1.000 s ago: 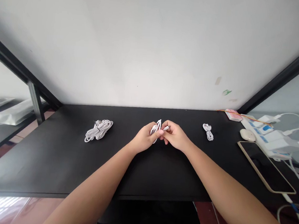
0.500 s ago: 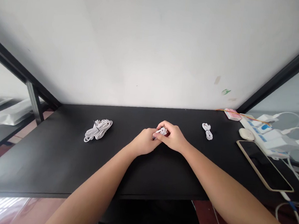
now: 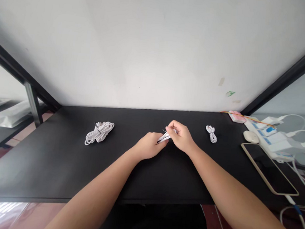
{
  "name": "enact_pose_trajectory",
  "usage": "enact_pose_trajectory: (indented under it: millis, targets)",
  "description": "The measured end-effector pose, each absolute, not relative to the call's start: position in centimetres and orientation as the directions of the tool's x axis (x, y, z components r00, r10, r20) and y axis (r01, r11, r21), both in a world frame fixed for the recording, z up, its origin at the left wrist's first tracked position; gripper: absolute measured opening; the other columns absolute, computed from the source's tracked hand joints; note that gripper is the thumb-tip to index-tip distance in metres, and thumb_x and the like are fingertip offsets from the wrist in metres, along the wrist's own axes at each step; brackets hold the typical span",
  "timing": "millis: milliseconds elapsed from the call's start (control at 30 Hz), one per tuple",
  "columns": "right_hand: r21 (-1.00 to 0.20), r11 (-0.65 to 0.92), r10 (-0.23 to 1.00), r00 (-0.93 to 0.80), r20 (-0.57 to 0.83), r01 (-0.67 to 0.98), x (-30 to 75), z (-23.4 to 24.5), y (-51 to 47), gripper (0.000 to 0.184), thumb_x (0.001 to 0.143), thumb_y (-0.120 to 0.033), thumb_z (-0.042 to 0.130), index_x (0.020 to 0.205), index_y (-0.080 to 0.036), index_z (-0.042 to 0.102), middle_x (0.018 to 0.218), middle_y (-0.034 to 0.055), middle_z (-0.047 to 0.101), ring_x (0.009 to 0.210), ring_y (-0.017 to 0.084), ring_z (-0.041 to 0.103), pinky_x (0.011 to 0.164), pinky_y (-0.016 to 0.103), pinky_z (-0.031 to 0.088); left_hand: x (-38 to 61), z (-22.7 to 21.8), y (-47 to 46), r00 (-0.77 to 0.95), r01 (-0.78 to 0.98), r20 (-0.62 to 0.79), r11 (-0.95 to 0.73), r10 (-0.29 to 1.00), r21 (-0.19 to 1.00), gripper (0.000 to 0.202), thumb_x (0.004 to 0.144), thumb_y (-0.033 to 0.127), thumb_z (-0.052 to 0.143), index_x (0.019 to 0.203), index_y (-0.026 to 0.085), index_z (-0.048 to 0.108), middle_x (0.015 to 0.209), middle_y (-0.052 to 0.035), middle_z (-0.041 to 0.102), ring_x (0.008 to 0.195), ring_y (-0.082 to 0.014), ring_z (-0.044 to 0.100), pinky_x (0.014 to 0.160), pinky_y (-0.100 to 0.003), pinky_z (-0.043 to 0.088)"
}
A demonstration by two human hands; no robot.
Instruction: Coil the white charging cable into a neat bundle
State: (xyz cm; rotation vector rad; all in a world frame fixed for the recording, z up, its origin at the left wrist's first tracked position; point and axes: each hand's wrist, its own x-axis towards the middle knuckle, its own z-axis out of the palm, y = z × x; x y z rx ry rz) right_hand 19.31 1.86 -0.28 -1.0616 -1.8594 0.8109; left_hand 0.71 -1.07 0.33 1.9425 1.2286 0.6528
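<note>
head view, grip: left hand closed around the lower end of a small white cable, fingers curled and pressed together on it. right hand pinching the upper end of the same cable between thumb and fingertips, just above and to the right of the left hand. cable held a little over the black table, near its middle, bundled tight and flattened into a narrow strip slanting from left hand up to right.

head view, change: one second ago held as an open loop standing up between both hands; half a second ago loop mostly hidden under the right hand's fingers; now squeezed narrow, loop gone. right hand shifted slightly up and right, left hand slightly lower. judged: coil gathered and compressed, probably being secured at the right-hand end; a thin dark strand seems to show there, too small to tell.

head view, surroundings: loose pile of white cables on the table well to the left, unchanged. one small tied cable to the right of the right hand, apart from it, unchanged. phone, mouse and power strip at far right.
</note>
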Motion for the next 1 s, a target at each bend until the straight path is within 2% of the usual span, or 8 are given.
enact_pose_trajectory:
  millis: [133,233,300,433,600,733,867,1000]
  targets:
    - [-0.843,0.422,0.889,-0.336,0.312,0.334,19.0,-0.2,1.7,0.034,0.096,-0.052,0.053,0.078,-0.023,0.054,0.067,-0.0014,0.053,0.059,0.014,0.045,0.059,0.028,0.036,0.5,0.2,-1.0,0.480,0.491,0.003,-0.272,0.877,0.828,0.048,0.097,0.050,0.043,0.060,0.021,0.051,0.055,0.0001,0.056,0.049,-0.0138,0.046,0.051,-0.028,0.033]
    - [-0.855,0.409,0.898,-0.305,0.316,0.318,19.1,-0.2,1.9,0.035,0.099,-0.054,0.048,0.087,-0.023,0.060,0.067,-0.0010,0.055,0.059,0.015,0.046,0.059,0.029,0.037,0.2,0.1,-0.6,0.451,0.463,-0.009,-0.226,0.892,0.857,0.044,0.097,0.051,0.044,0.069,0.021,0.059,0.061,-0.0015,0.066,0.054,-0.0158,0.055,0.057,-0.028,0.040]
    - [-0.840,0.411,0.906,-0.265,0.331,0.355,19.6,-0.5,2.6,0.036,0.100,-0.054,0.046,0.092,-0.023,0.063,0.070,0.0002,0.057,0.061,0.016,0.050,0.061,0.030,0.040,-0.1,0.1,-0.2,0.394,0.475,-0.007,-0.197,0.919,0.858,0.044,0.096,0.054,0.045,0.070,0.021,0.057,0.059,-0.0003,0.063,0.054,-0.0156,0.054,0.057,-0.028,0.039]
    - [-0.697,0.458,0.889,-0.270,0.370,0.553,20.9,-1.6,4.1,0.029,0.096,-0.049,0.056,0.099,-0.024,0.071,0.100,0.0072,0.069,0.088,0.023,0.062,0.078,0.037,0.049,-0.9,-0.5,0.9,0.219,0.486,0.038,-0.142,0.975,0.862,0.054,0.093,0.064,0.046,0.061,0.021,0.041,0.054,0.0018,0.047,0.050,-0.0126,0.042,0.050,-0.027,0.030]
    - [-0.532,0.487,0.873,-0.408,0.268,0.693,21.6,-2.8,4.6,0.033,0.089,-0.041,0.068,0.118,-0.027,0.072,0.131,0.0077,0.066,0.119,0.032,0.055,0.104,0.053,0.043,-1.7,-1.3,1.9,0.048,0.399,-0.057,0.033,0.997,0.916,0.058,0.089,0.070,0.048,0.059,0.021,0.039,0.049,0.0024,0.044,0.045,-0.0105,0.038,0.047,-0.026,0.028]
    - [-0.465,0.516,0.855,-0.466,0.229,0.719,21.5,-2.8,4.5,0.027,0.090,-0.037,0.067,0.113,-0.026,0.075,0.129,0.0059,0.069,0.119,0.033,0.056,0.104,0.056,0.043,-1.6,-1.4,2.2,0.054,0.383,-0.135,0.105,0.989,0.918,0.061,0.092,0.067,0.043,0.056,0.019,0.053,0.053,-0.0051,0.061,0.047,-0.0122,0.051,0.047,-0.025,0.036]
    - [-0.474,0.535,0.844,-0.474,0.253,0.699,21.3,-2.6,4.4,0.018,0.090,-0.033,0.069,0.105,-0.027,0.077,0.123,0.0046,0.072,0.115,0.030,0.059,0.101,0.052,0.046,-1.1,-1.3,2.1,0.057,0.209,-0.178,0.163,0.982,0.964,0.048,0.095,0.055,0.047,0.071,0.015,0.060,0.072,-0.0099,0.073,0.054,-0.0140,0.062,0.043,-0.023,0.035]
    - [-0.492,0.527,0.848,-0.462,0.259,0.693,21.3,-2.6,4.4,0.014,0.088,-0.030,0.071,0.100,-0.026,0.077,0.116,0.0047,0.072,0.109,0.027,0.060,0.100,0.047,0.046,-1.1,-1.2,1.9,0.058,0.179,-0.175,0.163,0.983,0.970,0.041,0.095,0.052,0.050,0.071,0.018,0.052,0.052,0.0005,0.057,0.039,-0.0091,0.046,0.042,-0.023,0.032]
